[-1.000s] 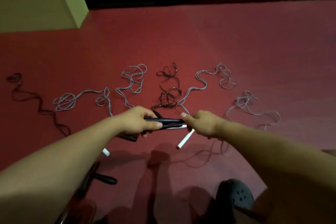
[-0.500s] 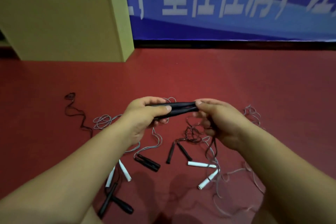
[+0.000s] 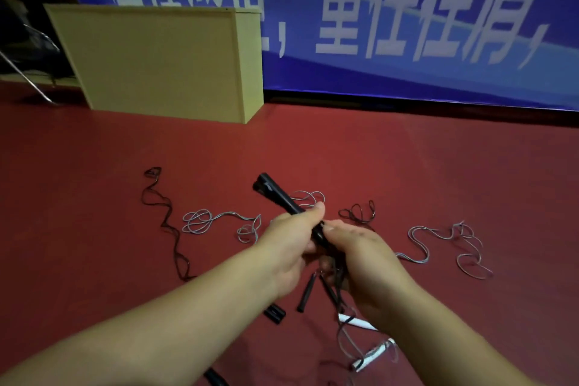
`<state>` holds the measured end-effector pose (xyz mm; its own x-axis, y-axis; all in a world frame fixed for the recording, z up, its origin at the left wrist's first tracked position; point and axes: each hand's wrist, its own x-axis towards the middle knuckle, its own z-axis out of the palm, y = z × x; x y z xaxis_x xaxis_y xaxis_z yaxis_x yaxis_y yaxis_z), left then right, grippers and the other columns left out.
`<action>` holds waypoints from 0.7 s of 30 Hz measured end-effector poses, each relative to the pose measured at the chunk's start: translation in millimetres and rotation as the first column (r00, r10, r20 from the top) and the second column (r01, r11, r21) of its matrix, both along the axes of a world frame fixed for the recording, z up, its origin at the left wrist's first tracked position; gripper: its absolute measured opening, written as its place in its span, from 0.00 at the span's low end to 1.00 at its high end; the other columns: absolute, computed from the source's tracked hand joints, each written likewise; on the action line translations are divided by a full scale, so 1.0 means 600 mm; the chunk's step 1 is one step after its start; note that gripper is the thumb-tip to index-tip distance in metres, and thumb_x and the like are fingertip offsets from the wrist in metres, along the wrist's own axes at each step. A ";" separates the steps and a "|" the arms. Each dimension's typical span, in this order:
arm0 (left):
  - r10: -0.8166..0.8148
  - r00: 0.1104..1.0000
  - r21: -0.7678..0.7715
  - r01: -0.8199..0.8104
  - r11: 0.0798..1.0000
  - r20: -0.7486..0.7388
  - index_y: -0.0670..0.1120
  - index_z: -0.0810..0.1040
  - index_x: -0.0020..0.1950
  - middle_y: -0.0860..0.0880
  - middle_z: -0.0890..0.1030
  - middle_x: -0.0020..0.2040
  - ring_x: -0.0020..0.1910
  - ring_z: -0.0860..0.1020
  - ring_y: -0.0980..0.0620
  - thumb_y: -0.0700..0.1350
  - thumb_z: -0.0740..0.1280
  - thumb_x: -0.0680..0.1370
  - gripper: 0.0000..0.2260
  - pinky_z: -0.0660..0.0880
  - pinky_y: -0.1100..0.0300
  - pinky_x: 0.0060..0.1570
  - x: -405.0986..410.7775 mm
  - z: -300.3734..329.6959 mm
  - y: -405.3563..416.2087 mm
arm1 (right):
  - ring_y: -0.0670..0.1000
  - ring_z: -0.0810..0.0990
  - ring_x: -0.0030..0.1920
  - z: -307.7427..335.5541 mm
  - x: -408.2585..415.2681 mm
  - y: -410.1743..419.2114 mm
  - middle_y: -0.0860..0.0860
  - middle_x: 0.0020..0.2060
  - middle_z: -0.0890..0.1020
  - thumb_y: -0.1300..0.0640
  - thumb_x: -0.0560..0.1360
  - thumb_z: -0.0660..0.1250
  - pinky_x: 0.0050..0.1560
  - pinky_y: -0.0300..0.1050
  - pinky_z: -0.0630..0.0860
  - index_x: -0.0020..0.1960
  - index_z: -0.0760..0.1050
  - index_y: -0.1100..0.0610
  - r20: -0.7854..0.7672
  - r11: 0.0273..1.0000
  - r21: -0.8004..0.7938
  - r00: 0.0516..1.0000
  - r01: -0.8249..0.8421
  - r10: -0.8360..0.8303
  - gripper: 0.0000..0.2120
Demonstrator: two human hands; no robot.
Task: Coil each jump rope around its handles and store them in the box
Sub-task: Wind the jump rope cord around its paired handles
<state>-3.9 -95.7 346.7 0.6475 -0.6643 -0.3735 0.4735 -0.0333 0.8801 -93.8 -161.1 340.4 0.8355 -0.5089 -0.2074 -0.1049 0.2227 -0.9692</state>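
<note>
Above the red floor, both hands grip two black handles held together: left hand wrapped around, right hand pinching; grey and dark ropes sprawl beyond.

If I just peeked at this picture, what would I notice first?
First, two hands in the middle: the left hand and right hand both grip a pair of black handles that point up and away. Around them, grey rope and dark rope squiggle over the red floor. Behind, at left, stands a big yellowish box.
</note>
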 end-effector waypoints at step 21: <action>-0.506 0.388 0.577 -0.086 0.812 0.771 0.51 0.73 0.57 0.54 0.84 0.38 0.37 0.80 0.54 0.47 0.62 0.82 0.05 0.75 0.60 0.39 0.222 -0.070 0.073 | 0.46 0.69 0.27 -0.029 0.019 -0.083 0.47 0.25 0.71 0.41 0.71 0.73 0.31 0.40 0.65 0.35 0.75 0.57 -0.613 0.489 -0.674 0.789 -0.553 0.047 0.20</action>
<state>129.3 -51.8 304.6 0.6511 -0.7589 0.0144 -0.6211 -0.5218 0.5847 -82.3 -211.0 323.1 0.8851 -0.3900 -0.2540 -0.4655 -0.7399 -0.4857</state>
